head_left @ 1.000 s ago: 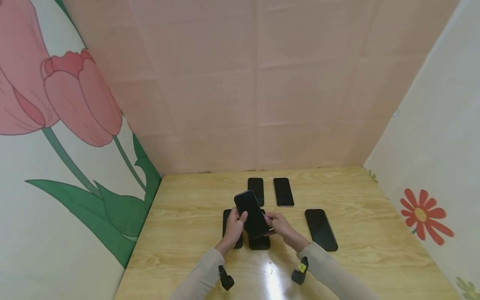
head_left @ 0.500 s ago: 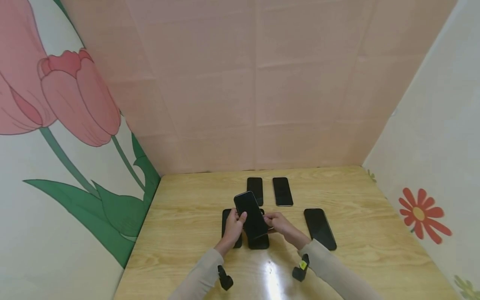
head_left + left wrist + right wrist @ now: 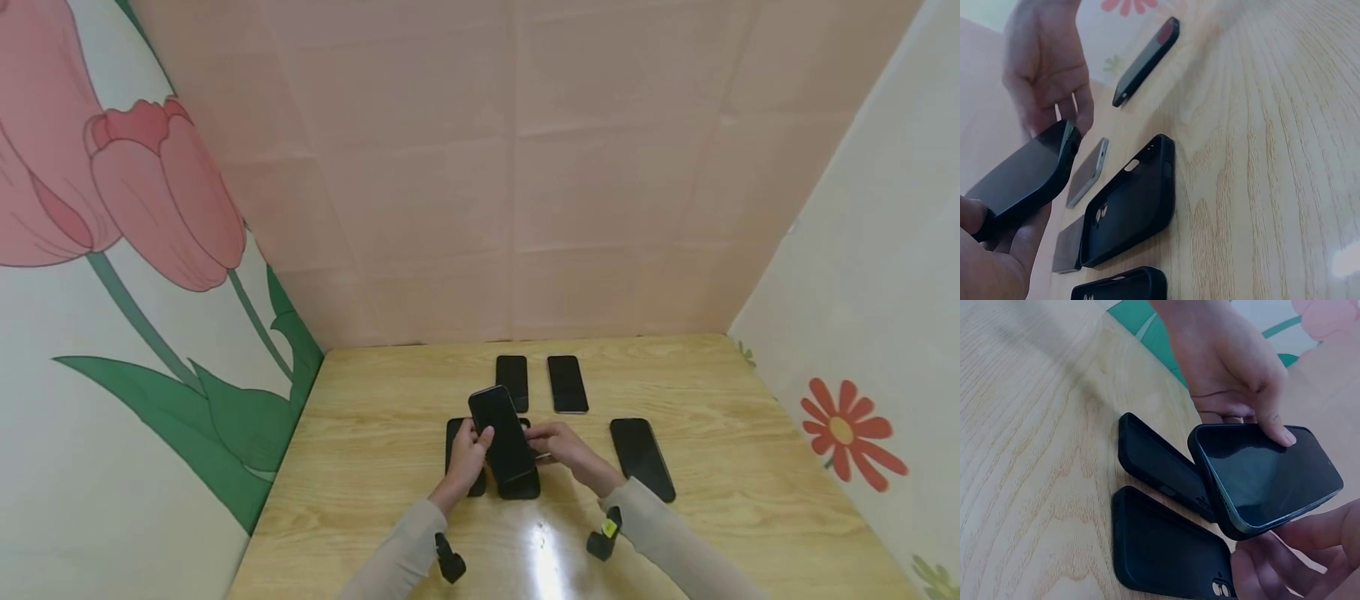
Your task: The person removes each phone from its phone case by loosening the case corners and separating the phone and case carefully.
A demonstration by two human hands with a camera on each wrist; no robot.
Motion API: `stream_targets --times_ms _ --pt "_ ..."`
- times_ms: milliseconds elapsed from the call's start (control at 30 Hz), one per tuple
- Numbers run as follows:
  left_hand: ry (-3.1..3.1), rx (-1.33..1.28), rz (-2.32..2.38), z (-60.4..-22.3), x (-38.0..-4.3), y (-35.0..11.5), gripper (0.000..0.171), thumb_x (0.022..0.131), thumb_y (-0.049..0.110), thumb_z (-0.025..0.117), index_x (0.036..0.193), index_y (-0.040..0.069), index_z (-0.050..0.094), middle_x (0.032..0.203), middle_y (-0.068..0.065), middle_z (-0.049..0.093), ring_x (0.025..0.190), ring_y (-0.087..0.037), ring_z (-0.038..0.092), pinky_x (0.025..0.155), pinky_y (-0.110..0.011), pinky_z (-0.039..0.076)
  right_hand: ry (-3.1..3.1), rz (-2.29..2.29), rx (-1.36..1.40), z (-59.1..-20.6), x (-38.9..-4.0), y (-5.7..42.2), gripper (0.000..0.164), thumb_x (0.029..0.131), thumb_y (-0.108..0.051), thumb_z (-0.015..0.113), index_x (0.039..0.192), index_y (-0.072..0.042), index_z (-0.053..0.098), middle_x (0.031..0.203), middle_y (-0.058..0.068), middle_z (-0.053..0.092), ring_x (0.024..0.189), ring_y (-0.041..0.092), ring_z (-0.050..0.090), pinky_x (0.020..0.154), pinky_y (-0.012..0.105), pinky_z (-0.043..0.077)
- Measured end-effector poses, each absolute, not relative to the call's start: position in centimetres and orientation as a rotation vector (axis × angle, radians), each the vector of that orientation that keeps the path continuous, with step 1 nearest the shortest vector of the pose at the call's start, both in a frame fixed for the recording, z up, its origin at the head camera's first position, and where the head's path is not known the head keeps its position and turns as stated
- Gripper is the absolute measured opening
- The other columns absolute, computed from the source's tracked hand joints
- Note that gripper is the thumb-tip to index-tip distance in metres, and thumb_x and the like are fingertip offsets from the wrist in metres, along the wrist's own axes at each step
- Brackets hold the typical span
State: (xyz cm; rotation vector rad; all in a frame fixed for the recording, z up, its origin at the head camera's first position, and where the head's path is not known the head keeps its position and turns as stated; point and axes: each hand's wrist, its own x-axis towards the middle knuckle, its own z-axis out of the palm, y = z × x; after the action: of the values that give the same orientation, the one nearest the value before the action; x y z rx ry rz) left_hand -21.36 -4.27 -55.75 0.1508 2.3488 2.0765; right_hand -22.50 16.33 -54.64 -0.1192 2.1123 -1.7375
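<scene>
- Tulip painting (image 3: 167,192): on the wall far to the left of the held phone.
- Left phone case (image 3: 1159,464): black, lying hollow side up on the table (image 3: 360,492), below and to the left of the held phone.
- Left hand (image 3: 467,457): clasps the held phone at its left edge, thumb over the screen.
- Held phone (image 3: 500,423): up above the table between both hands, slanted, screen showing, with a black cover around it; at one end the greenish phone edge shows along the cover's rim.
- Back left phone (image 3: 515,375): lies just behind the held phone.
- Right phone case (image 3: 1171,542): black, hollow side up on the table, partly hidden beneath the held phone.
- Right hand (image 3: 564,450): fingers bent, pinching the right edge of the held phone.
- Back right phone (image 3: 567,384): behind and to the right of the held phone.
- Black-edged phone (image 3: 642,460): lies farther right of the held phone.
- Red flower (image 3: 842,428): painted on the wall, well to the right of the held phone.
</scene>
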Motion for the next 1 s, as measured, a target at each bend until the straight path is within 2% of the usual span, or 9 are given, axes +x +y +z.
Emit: stream_targets --times_ms 200,367,500,767,1000 --pt "2.332 0.07 2.051 -55.7 -21.3 -4.3 0.025 0.103 0.022 0.054 0.11 -0.002 0.051 0.084 -0.01 0.066 0.064 -0.015 0.056 0.053 -0.029 0.047 2.14 -1.841 0.054 -54.5 -22.4 15.8 0.023 0.098 0.002 0.052 0.116 0.01 0.064 0.107 0.017 0.067 0.09 0.027 0.065 0.09 0.055 0.051" --pt "2.329 0.002 2.013 -55.6 -21.4 -4.1 0.026 0.103 0.019 0.054 0.115 -0.004 0.051 0.089 -0.016 0.066 0.069 -0.021 0.057 0.057 -0.04 0.05 2.16 -1.873 0.108 -54.2 -22.3 15.4 0.019 0.097 0.002 0.054 0.112 0.009 0.065 0.103 0.016 0.067 0.085 0.026 0.065 0.088 0.053 0.052" --pt "2.333 -0.012 2.012 -55.6 -21.4 -4.1 0.025 0.103 0.019 0.054 0.116 -0.003 0.051 0.089 -0.014 0.065 0.071 -0.02 0.058 0.06 -0.045 0.052 2.168 -1.894 0.119 -54.2 -22.2 15.1 0.019 0.096 0.003 0.055 0.11 0.01 0.065 0.102 0.018 0.066 0.083 0.025 0.064 0.085 0.05 0.054" --pt "2.329 -0.026 2.007 -55.9 -21.5 -4.1 0.021 0.103 0.016 0.054 0.112 -0.002 0.051 0.084 -0.01 0.064 0.064 -0.017 0.055 0.056 -0.035 0.048 2.188 -1.889 0.127 -54.4 -22.1 14.9 0.02 0.095 0.004 0.055 0.111 0.011 0.065 0.1 0.017 0.068 0.084 0.025 0.066 0.086 0.05 0.054" --pt "2.358 -0.002 1.986 -55.9 -21.6 -4.1 0.02 0.103 0.013 0.053 0.116 -0.003 0.051 0.086 -0.011 0.065 0.068 -0.017 0.056 0.054 -0.031 0.047 2.237 -1.835 0.086 -54.5 -22.2 14.9 0.02 0.095 0.001 0.06 0.112 0.011 0.065 0.104 0.016 0.067 0.087 0.028 0.065 0.083 0.048 0.055"
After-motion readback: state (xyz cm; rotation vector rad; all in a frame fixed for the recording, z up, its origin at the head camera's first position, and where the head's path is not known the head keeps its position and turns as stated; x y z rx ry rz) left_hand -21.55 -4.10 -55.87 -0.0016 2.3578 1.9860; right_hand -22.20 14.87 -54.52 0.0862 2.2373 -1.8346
